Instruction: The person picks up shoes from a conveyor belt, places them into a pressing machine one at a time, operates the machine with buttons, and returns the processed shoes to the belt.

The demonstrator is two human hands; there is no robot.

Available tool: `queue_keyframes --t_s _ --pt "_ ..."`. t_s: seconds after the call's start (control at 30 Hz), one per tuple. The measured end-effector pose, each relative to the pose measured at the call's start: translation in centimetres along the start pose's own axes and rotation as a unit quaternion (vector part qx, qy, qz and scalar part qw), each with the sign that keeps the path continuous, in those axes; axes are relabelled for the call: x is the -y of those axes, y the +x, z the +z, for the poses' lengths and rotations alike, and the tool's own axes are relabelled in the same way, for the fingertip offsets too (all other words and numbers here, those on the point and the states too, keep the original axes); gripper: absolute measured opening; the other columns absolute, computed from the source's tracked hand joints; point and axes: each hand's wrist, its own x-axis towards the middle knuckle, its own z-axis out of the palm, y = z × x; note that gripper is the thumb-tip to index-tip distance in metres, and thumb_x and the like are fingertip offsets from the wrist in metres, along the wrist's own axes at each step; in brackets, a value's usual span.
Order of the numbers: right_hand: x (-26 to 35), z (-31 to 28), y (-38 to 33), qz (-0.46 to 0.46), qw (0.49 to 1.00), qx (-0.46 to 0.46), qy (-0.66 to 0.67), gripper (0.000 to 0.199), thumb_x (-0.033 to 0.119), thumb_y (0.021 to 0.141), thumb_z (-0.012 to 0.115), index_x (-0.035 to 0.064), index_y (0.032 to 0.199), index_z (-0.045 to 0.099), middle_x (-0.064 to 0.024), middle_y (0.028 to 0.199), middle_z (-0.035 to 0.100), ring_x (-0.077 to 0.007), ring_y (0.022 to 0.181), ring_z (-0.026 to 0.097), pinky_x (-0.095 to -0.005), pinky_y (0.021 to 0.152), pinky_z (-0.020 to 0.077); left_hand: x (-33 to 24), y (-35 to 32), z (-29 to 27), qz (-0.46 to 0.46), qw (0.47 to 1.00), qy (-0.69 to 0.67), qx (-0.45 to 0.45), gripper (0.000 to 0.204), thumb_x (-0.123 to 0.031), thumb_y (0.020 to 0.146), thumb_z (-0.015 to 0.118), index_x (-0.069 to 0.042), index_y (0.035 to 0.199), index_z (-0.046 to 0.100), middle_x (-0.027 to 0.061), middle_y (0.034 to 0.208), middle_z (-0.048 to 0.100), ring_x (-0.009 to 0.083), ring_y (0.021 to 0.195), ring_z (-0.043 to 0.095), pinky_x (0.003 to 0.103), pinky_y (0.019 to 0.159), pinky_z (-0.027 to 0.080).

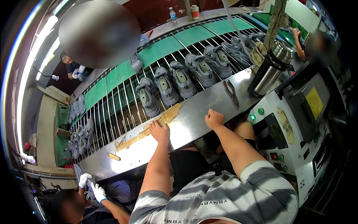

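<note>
My left hand (159, 131) rests on the metal ledge (194, 115), its fingers lying over brown tape (169, 115) stuck along it. Nothing is held in it. Farther right, my right hand (214, 118) is curled into a fist at the ledge's near edge, with no object showing in it. Beyond the ledge, grey sneakers stand in a row on metal bars; one sneaker (148, 97) is closest to my left hand. Pliers (231, 94) lie on the ledge to the right of my right hand.
A steel thermos (271, 67) stands at the ledge's right end, beside a machine (298, 123) with lit buttons. A small yellow-handled tool (114, 156) lies at left. More sneakers (86, 132) sit on the left bars. At lower left, a co-worker's gloved hands (98, 192) hold a shoe.
</note>
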Motion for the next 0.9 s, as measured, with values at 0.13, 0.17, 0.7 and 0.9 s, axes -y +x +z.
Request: queue_keyframes --t_s 0.13,0.17,0.7,0.9 --pt "0.5 -0.1 0.1 0.016 1.000 0.021 0.011 0.015 0.022 0.077 0.060 0.0103 0.077 0.051 -0.0121 0.071 0.061 -0.0372 0.068 0.060 -0.0501 0.061 0.0468 0.2 0.1 -0.4 0.004 1.000 0.002 -0.009 0.049 -0.022 0.078 0.058 0.004 0.119 0.055 0.0201 0.128 0.053 0.0371 0.125 0.043 0.048 0.106 0.029" --pt "0.8 -0.3 -0.1 0.022 0.999 0.032 0.013 0.014 0.022 0.077 0.060 0.0104 0.078 0.051 -0.0123 0.071 0.061 -0.0375 0.068 0.059 -0.0502 0.061 0.0464 0.4 0.1 -0.5 0.006 1.000 0.002 -0.016 0.048 -0.022 0.078 0.058 0.004 0.118 0.055 0.0196 0.127 0.054 0.0367 0.124 0.044 0.048 0.105 0.030" --pt "1.2 0.3 -0.4 -0.002 0.999 -0.002 -0.037 0.014 0.021 0.077 0.058 0.0116 0.074 0.049 -0.0108 0.065 0.058 -0.0372 0.062 0.056 -0.0489 0.057 0.0443 1.0 0.3 -1.2 -0.016 0.999 -0.013 -0.046 0.046 -0.022 0.075 0.060 0.003 0.114 0.057 0.0193 0.123 0.055 0.0364 0.122 0.045 0.047 0.102 0.033" --pt "1.6 0.3 -0.5 -0.004 0.999 -0.008 -0.040 0.013 0.022 0.077 0.057 0.0119 0.074 0.050 -0.0112 0.066 0.059 -0.0375 0.063 0.057 -0.0493 0.057 0.0443 1.4 0.4 -1.1 -0.016 0.997 -0.009 -0.068 0.042 -0.020 0.075 0.058 0.002 0.110 0.056 0.0185 0.121 0.054 0.0357 0.121 0.045 0.047 0.101 0.033"
